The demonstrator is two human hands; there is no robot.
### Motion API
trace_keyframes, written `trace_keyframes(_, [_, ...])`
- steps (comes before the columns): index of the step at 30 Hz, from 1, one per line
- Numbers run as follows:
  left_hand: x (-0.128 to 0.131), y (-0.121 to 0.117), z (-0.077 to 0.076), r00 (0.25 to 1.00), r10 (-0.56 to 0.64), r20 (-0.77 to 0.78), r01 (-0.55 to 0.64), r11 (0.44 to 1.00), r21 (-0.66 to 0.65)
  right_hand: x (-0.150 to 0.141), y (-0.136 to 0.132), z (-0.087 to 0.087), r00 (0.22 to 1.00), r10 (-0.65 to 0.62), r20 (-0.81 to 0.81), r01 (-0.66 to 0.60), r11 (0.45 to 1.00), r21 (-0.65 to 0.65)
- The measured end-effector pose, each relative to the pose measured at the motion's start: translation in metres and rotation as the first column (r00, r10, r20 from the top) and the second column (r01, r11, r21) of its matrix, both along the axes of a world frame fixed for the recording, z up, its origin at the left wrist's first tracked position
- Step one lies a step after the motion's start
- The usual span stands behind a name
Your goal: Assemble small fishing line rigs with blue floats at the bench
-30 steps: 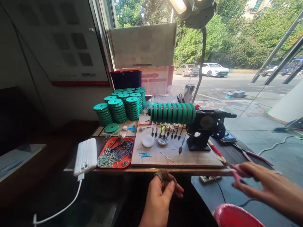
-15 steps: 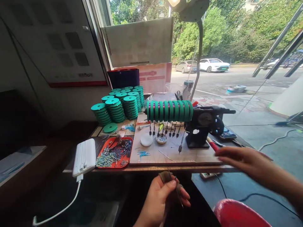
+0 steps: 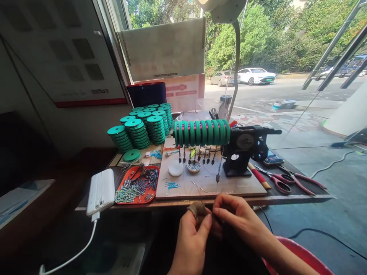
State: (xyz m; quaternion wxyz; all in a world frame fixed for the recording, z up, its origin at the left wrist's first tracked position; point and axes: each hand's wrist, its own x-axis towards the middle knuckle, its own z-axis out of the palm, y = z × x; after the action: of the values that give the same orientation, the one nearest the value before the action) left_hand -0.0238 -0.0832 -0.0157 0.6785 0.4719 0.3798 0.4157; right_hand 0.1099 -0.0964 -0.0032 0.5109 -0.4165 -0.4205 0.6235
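My left hand (image 3: 192, 238) is closed in a pinch below the table's front edge, with a brownish cover (image 3: 197, 209) around its index finger. A thin needle-like piece (image 3: 202, 204) sticks up from its fingers. Right beside it, the fingertips of my right hand (image 3: 242, 219) are pressed together, meeting the left fingers; whatever they pinch is too small to make out. Beyond both hands, green foam spools (image 3: 202, 132) sit in a row on a black hand-cranked winder (image 3: 243, 149). Small dark weighted rigs (image 3: 199, 160) hang beneath the spools.
On the wooden board (image 3: 206, 188) are a white lid (image 3: 175, 168) and a bowl of beads (image 3: 194, 166). Left stand an orange tray (image 3: 137, 185), a power bank (image 3: 100, 191) and stacked green spools (image 3: 134, 133). Scissors (image 3: 282, 184) and pliers (image 3: 305, 179) lie right; below is a red tub (image 3: 298, 252).
My right hand has moved left from beside the tools at the table's right to meet my left hand. The scissors now show fully. The view has shifted slightly.
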Motion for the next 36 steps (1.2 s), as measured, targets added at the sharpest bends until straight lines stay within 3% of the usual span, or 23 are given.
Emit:
trace_keyframes(3, [-0.002, 0.000, 0.004, 0.984, 0.009, -0.177, 0.018, 0.989, 0.149, -0.008, 0.000, -0.006, 0.985, -0.080, -0.152, 0.068, 0.994, -0.081])
trace_keyframes(6, [0.000, 0.001, 0.005, 0.997, -0.053, -0.053, 0.054, 0.998, 0.027, -0.008, 0.000, -0.011, 0.967, -0.057, -0.249, 0.027, 0.992, -0.120])
trace_keyframes(9, [0.003, 0.002, 0.003, 0.997, -0.043, 0.063, 0.047, 0.996, -0.078, -0.005, -0.001, -0.014, 0.957, -0.035, -0.287, 0.005, 0.995, -0.103])
trace_keyframes(17, [0.001, 0.000, 0.002, 0.994, -0.049, 0.097, 0.056, 0.996, -0.070, -0.007, -0.002, -0.017, 0.979, -0.055, -0.194, 0.047, 0.998, -0.046])
trace_keyframes(21, [0.002, 0.000, 0.002, 0.974, -0.067, 0.215, 0.088, 0.992, -0.093, -0.010, 0.000, -0.020, 0.956, -0.081, -0.283, 0.061, 0.995, -0.080])
trace_keyframes(25, [0.003, 0.000, 0.002, 0.974, -0.078, 0.214, 0.099, 0.991, -0.086, -0.015, 0.000, -0.025, 0.926, -0.163, -0.340, 0.125, 0.983, -0.131])
trace_keyframes(29, [0.005, -0.003, -0.001, 0.987, -0.111, 0.121, 0.119, 0.991, -0.062, -0.017, 0.002, -0.027, 0.929, -0.211, -0.304, 0.175, 0.974, -0.141])
trace_keyframes(33, [-0.002, -0.005, 0.002, 0.981, -0.190, -0.036, 0.189, 0.982, -0.024, -0.012, 0.006, -0.022, 0.939, -0.324, -0.112, 0.314, 0.944, -0.099])
trace_keyframes(35, [-0.016, 0.003, 0.011, 0.960, -0.162, -0.227, 0.176, 0.983, 0.045, -0.005, 0.008, -0.016, 0.930, -0.367, 0.033, 0.368, 0.929, -0.048])
trace_keyframes(36, [-0.025, 0.011, 0.017, 0.921, -0.076, -0.383, 0.139, 0.980, 0.140, -0.001, 0.008, -0.012, 0.917, -0.376, 0.132, 0.379, 0.925, 0.003])
